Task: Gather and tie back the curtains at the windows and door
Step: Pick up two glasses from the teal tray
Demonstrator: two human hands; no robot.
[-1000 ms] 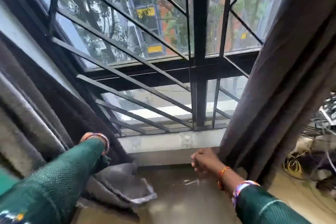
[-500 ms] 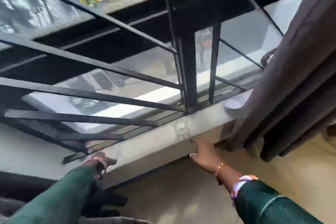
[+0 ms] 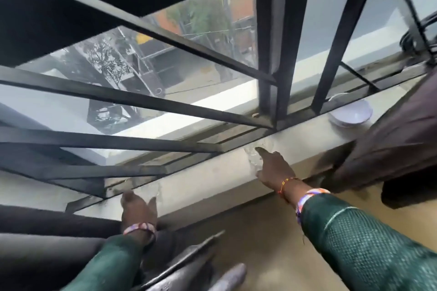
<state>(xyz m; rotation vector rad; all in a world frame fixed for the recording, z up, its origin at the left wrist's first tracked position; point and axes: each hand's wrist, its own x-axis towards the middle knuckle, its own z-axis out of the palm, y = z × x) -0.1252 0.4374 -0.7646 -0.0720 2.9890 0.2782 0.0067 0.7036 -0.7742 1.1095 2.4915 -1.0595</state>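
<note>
left hand (image 3: 138,208) flat, fingers loose on the sill (image 3: 208,179), holding nothing | right hand (image 3: 272,168) stretched out at a clear glass (image 3: 254,158), empty too | right curtain (image 3: 397,144) bunched beside the sill, left curtain (image 3: 47,238) low | tip: probably shift the glass before gathering fabric

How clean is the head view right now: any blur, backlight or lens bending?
Head view: motion blur smears the curtain on the right and the fabric at the bottom edge; the right hand and left hand are soft. Bright daylight through the glass leaves the grille bars nearly silhouetted. The wide-angle lens tilts and splays the bars; the sill runs diagonally.
</note>
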